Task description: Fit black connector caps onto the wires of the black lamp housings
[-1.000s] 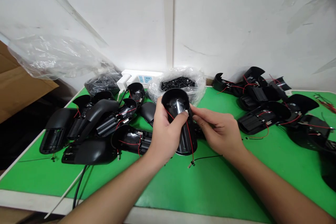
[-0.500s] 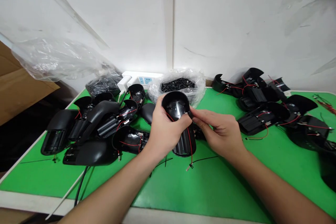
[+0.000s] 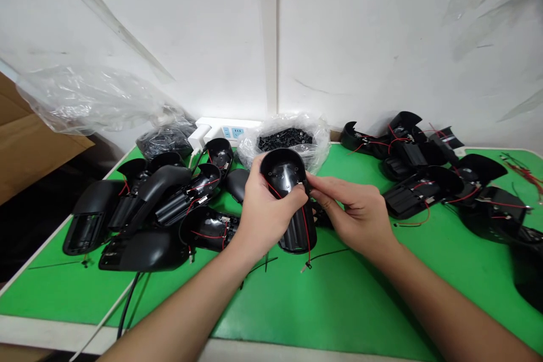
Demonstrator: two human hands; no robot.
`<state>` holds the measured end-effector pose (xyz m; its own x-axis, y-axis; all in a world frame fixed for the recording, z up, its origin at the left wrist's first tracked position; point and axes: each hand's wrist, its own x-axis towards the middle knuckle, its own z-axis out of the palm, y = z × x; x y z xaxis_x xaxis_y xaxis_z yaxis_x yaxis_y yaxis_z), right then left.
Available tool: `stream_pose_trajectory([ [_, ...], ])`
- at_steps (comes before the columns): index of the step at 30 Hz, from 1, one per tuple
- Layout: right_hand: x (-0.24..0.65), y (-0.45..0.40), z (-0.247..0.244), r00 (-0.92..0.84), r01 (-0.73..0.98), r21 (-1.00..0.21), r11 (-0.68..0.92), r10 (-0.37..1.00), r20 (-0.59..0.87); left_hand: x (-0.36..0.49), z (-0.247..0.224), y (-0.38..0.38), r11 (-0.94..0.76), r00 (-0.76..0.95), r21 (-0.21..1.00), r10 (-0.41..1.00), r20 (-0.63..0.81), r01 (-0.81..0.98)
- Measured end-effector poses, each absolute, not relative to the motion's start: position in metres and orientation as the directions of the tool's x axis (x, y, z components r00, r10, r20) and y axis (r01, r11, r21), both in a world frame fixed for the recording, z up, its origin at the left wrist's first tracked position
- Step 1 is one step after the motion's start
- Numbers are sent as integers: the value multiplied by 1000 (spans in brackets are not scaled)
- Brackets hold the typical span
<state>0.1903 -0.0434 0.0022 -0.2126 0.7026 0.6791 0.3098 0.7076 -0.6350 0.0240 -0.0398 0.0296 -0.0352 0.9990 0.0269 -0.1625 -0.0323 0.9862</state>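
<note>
A black plastic housing (image 3: 281,166) with a round cupped top is gripped in my left hand (image 3: 268,203), the thumb pressed across its inside. My right hand (image 3: 354,209) is closed in a pinch at the housing's right edge; what its fingertips hold, if anything, is hidden. A red wire (image 3: 306,232) runs down over the ribbed lower part of the housing and ends in a small metal-tipped connector (image 3: 306,266) hanging below it. A black wire stretches to the right from there.
Several similar black housings lie at left (image 3: 155,249) and right (image 3: 413,198) on the green mat (image 3: 305,311). Behind my hands stand a clear bag of small black parts (image 3: 286,138) and a white power strip (image 3: 216,129). A cardboard box (image 3: 34,130) is at far left.
The view has shifted slightly. Both hands keep the same hold on the housing, with hardly any visible movement at the fingertips.
</note>
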Motion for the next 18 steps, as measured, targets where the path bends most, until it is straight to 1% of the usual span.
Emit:
stream_pose_trajectory([
  [2,191,-44,1,-226,313,-622,717,693,685,24,31,-39,-21,-35,986,999,16,-164],
  [5,190,-45,-1,-237,317,-612,724,686,688,23,32,-38,-75,-68,991,995,68,-114],
  [7,190,-44,0,-233,314,-619,720,690,685,22,31,-38,-81,-71,991,995,74,-107],
  [12,188,-43,3,-190,316,-661,681,728,659,23,30,-40,7,-23,981,1000,-12,-192],
  [16,188,-43,3,-175,331,-666,668,737,653,24,32,-42,79,53,944,996,-65,-321],
  [18,189,-43,3,-162,333,-677,656,747,644,24,33,-42,77,62,939,996,-60,-335],
])
